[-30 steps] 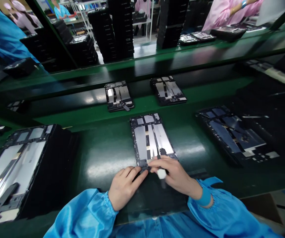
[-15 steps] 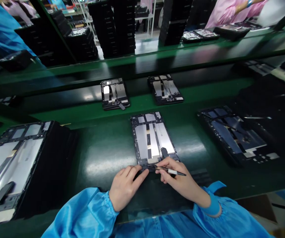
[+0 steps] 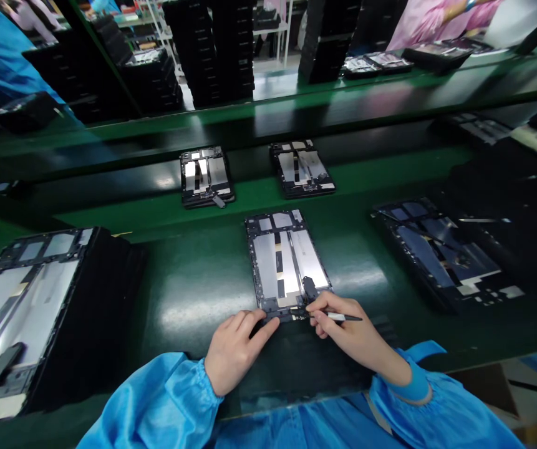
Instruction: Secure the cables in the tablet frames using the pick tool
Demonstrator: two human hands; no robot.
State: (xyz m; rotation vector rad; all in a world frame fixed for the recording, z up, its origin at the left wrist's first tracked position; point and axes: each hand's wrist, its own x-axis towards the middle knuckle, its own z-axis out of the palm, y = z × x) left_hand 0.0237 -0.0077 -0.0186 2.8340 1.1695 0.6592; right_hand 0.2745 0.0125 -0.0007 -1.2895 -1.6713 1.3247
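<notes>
An open tablet frame with silver panels lies on the dark green bench in front of me. My left hand rests on the bench with its fingers curled, the index finger pressing the frame's near left corner. My right hand pinches a thin pen-like tool, whose tip touches the frame's near edge beside a small black part. Blue sleeves cover both my arms.
Two more frames ride the belt behind. A stack of frames stands at the left and another frame lies at the right. Black tray stacks and other people in blue and pink fill the background.
My right hand has turned the tool from end-on to lying sideways and shifted a little right along the frame's near edge. The two frames on the belt have drifted left. My left hand stays put.
</notes>
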